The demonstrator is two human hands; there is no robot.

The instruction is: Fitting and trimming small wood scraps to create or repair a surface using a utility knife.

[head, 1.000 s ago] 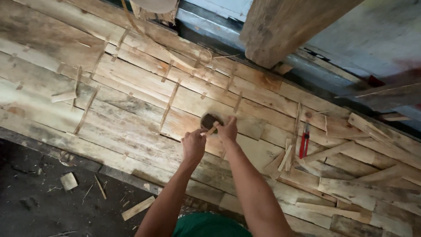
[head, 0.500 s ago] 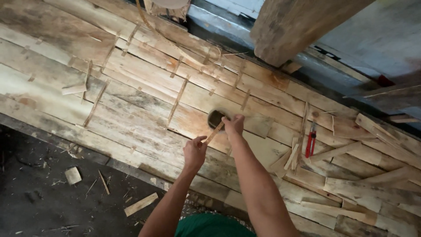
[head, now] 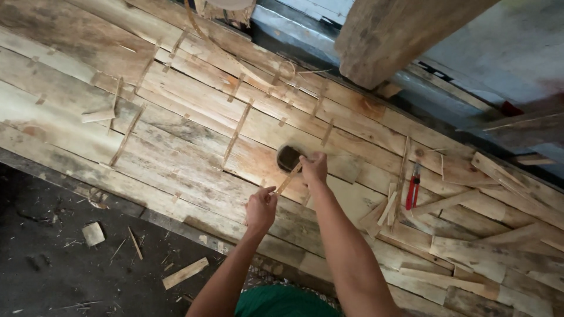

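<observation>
**Thin wooden strip held at the dark hole in the plank wall**

From where I stand, both arms reach out over a slanted surface of rough, pale planks [head: 176, 147] laid side by side, with small wooden slips wedged into the seams here and there. The right hand [head: 314, 166] sits at the edge of a dark round hole [head: 288, 157] in one plank, its fingers pinched together on the upper end of a thin wooden strip [head: 289, 178]. The left hand [head: 261, 206] is lower, fingers curled near the strip's lower end; whether it actually grips the strip or only steadies beside it I cannot tell.

The strip runs on a slant between the 2 hands, its top end just at the rim of the hole.

My reading is that the step in hand is fitting the strip to the hole, either measuring across it or starting it in. The next move, as I judge it, calls for a steady line-up of the tip with the opening and a light, controlled push, since so slender a piece looks likely to snap or splinter if bent.

Off to the right a red-handled tool [head: 413, 186] lies on the planks among loose offcuts [head: 385, 208]. A heavy timber post [head: 399, 35] stands above, and wood scraps [head: 185, 273] litter the dark floor below.
</observation>
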